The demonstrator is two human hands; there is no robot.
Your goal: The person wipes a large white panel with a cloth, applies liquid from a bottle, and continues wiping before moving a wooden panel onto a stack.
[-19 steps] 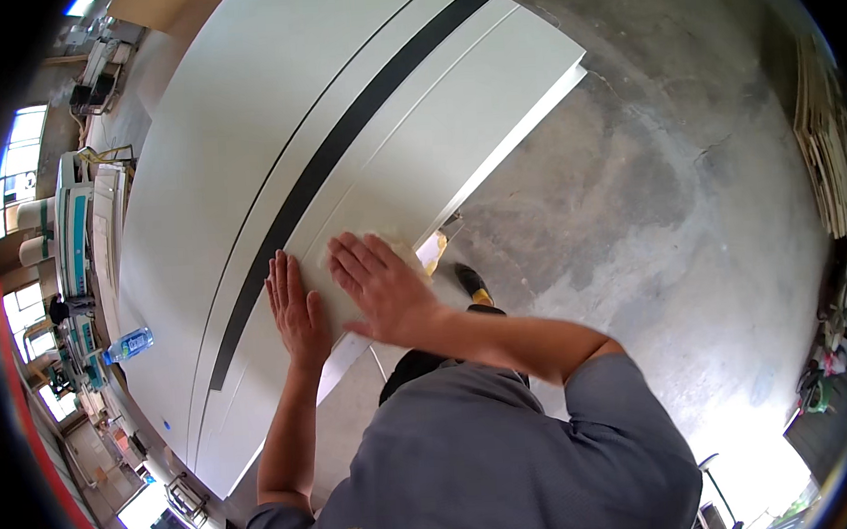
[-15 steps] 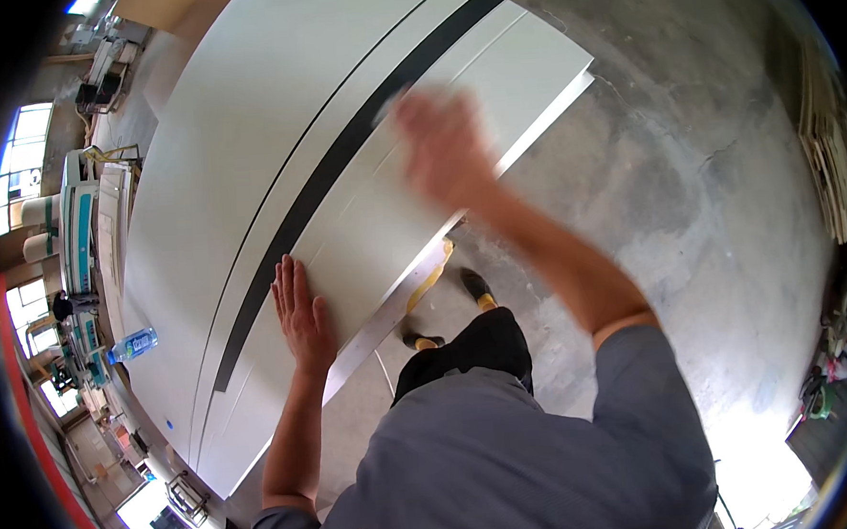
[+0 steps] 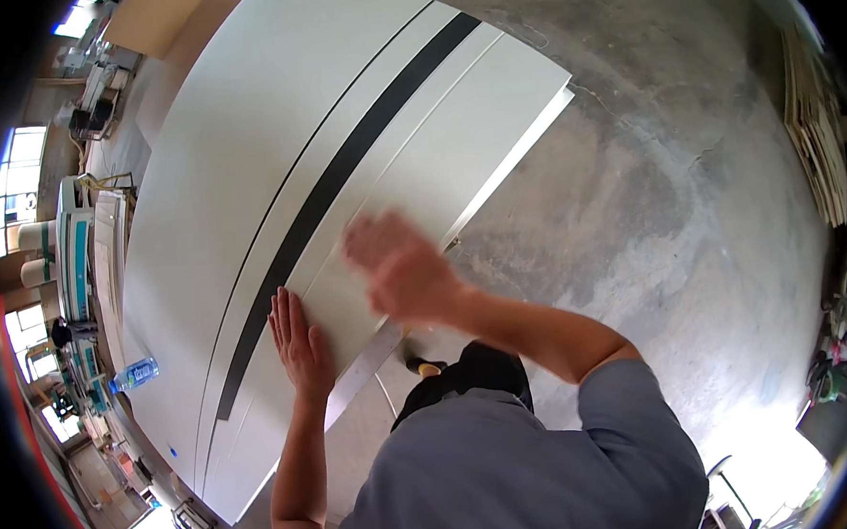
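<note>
A large white panel (image 3: 243,111) lies before me, with a long dark stripe (image 3: 333,178) and thin grooves running along it. My left hand (image 3: 302,352) rests flat on the panel near its close edge, fingers stretched out, their tips beside the stripe. Over the panel, to the right of the left hand, is my right hand (image 3: 395,261), smeared by motion. Its fingers are too blurred to show whether it holds anything or touches the surface.
A bottle with a blue label (image 3: 134,374) lies at the panel's left end. Machinery and stacked boards (image 3: 78,254) line the left side. More thin boards (image 3: 812,129) lean at the far right. Bare concrete floor (image 3: 651,224) extends to the right of the panel.
My right hand has swept back along the panel, from up by the dark stripe down and left toward my left hand. The left hand keeps its place on the panel.
</note>
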